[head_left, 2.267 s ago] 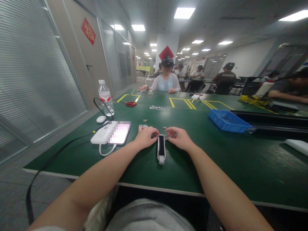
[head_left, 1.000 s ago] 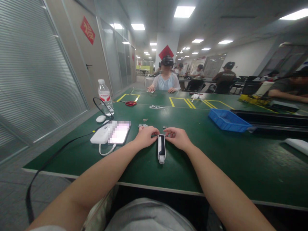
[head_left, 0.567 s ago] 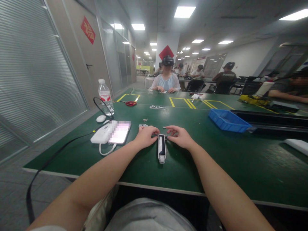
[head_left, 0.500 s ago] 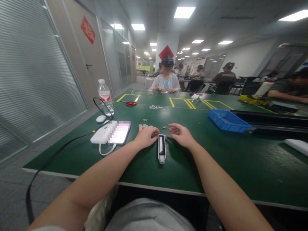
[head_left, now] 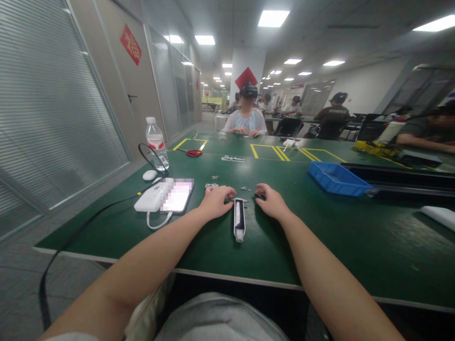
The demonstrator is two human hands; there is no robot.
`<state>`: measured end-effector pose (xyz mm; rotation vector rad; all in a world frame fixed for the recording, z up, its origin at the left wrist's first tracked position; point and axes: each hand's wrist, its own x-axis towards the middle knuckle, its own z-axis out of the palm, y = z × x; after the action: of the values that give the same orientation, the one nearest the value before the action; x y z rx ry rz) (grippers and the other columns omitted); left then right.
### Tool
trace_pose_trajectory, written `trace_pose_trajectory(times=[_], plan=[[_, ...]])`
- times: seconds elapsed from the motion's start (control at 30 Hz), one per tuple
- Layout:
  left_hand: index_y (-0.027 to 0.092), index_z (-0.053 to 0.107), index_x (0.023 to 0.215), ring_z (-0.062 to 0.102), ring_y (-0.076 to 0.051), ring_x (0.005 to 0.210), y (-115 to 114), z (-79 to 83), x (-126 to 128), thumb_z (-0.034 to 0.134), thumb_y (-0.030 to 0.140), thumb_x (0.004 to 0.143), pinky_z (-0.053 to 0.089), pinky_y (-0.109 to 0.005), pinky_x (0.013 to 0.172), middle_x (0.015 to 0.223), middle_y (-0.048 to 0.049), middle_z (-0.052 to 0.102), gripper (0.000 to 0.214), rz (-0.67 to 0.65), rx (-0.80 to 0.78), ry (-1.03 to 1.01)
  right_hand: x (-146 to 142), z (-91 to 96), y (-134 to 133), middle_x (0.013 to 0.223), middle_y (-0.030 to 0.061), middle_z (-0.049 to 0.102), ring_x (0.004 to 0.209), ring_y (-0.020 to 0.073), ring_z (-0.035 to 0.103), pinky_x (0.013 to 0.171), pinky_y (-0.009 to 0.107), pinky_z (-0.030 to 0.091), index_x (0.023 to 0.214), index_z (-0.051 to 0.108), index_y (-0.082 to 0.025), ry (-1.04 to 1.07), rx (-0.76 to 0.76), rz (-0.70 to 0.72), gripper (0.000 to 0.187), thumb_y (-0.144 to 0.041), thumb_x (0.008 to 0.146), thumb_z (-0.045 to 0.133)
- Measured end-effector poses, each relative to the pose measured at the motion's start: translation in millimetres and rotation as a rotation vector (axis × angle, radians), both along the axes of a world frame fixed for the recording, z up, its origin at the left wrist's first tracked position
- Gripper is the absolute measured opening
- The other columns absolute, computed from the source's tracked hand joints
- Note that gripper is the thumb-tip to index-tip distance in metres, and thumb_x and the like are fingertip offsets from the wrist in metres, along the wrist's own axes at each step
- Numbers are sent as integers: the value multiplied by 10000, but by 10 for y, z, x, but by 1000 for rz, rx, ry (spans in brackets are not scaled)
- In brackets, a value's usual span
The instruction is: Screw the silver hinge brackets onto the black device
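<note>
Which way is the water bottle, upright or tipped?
Upright. The bottle stands on its base on the green table, white cap on top, left of both hands.

— What lies between the hands?
— One black-and-white holder [head_left: 239, 219], just that.
— And left of the left hand [head_left: 215, 201]?
— One phone [head_left: 177, 195], one white power bank [head_left: 149, 201], one water bottle [head_left: 156, 144], one white oval case [head_left: 149, 175], one pair of red scissors [head_left: 193, 153].
— Beyond the right hand [head_left: 273, 202]?
— One blue tray [head_left: 337, 179]. The small metal parts [head_left: 245, 189] near the fingertips are too tiny to count.
</note>
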<state>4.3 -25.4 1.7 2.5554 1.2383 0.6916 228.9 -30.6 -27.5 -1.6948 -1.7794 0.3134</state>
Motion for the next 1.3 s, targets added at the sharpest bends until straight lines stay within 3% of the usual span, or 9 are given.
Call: trace_pose_trajectory(times=[0.17,0.33,0.4,0.5,0.63,0.83,1.3], plan=[[233,578,1005,581,-191,881,-22,17,4,568,239,727,305,-397,863,948,0,645,278,-18,7,-1,35,-9,-7,716,-7,650,655,138,571,664,272,435,957,614,-214,-45,47,-70,332,-101,647,574],[229,574,1019,578,-198,894,-47,44,-1,538,158,674,318,-394,873,961,-7,644,354,-25,13,-8,33,-6,-14,647,-6,638,575,128,543,587,263,406,845,643,-217,-22,59,-124,244,-78,659,569],[230,571,1030,579,-198,894,-58,60,-3,531,131,648,319,-397,882,981,-3,639,396,-13,10,-12,19,12,-18,639,-8,633,568,123,545,586,263,417,816,638,-217,33,90,-131,216,-84,659,573],[227,576,1027,576,-199,907,-81,94,1,530,137,656,319,-394,882,1019,-4,631,384,12,26,-25,-51,64,-30,658,-6,635,596,125,579,618,272,466,827,613,-196,256,135,-34,159,-152,677,583],[224,595,973,571,-186,914,-119,136,15,536,241,749,295,-377,889,996,-1,639,232,17,105,-59,-221,144,-66,678,14,648,628,144,622,643,296,515,833,574,-167,616,72,114,229,-230,630,659],[229,611,924,578,-162,925,-131,129,24,564,359,804,231,-369,934,935,15,672,183,-69,190,-64,-367,194,-117,669,7,654,608,156,638,643,324,545,819,556,-182,890,-33,171,391,-256,508,779],[221,630,843,606,-148,824,-109,93,30,606,380,787,242,-365,941,843,22,700,170,-72,237,-132,-487,284,-221,662,-13,670,604,152,653,640,306,528,836,548,-181,956,-111,269,420,-262,501,788]])
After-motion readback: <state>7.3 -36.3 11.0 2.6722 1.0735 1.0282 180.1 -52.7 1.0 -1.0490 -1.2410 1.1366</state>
